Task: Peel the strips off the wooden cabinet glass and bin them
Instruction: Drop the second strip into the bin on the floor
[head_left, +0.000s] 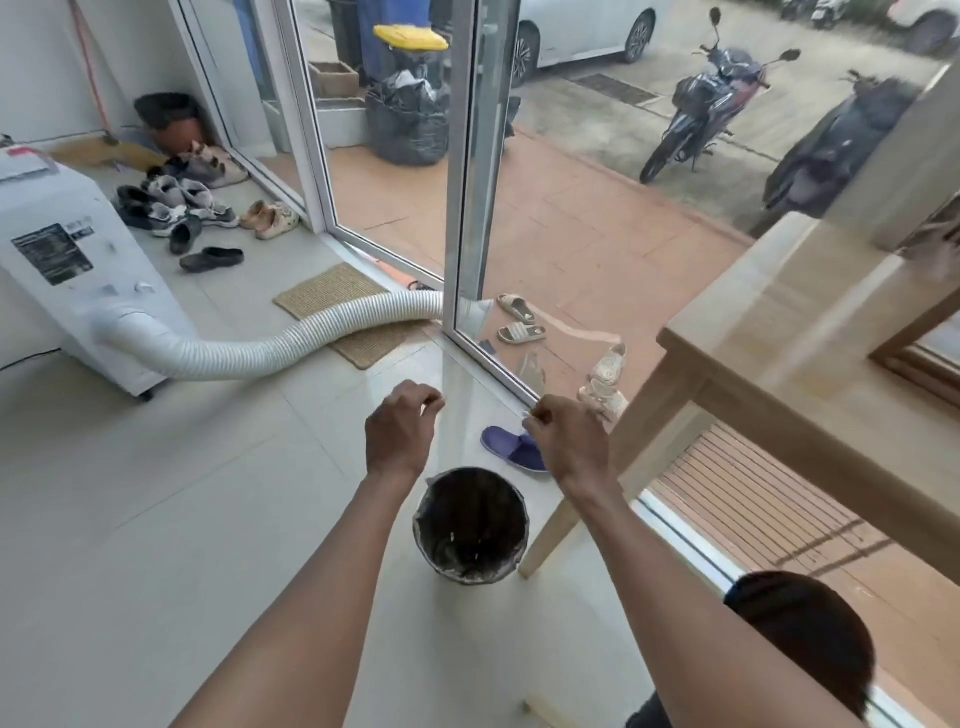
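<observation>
Both my arms reach out over a round dark bin (471, 525) on the white tiled floor. My left hand (400, 428) and my right hand (569, 436) each pinch one end of a thin, clear strip (485, 410) stretched between them above the bin. The strip is faint against the floor. The wooden cabinet (810, 332) with its glossy glass top stands to the right, its leg just beside the bin.
A white portable air conditioner (67, 270) with a ribbed hose (291, 338) stands at left. Shoes lie by the open glass door (467, 171), a purple slipper (511, 449) behind the bin. Another person's head (810, 634) is at lower right.
</observation>
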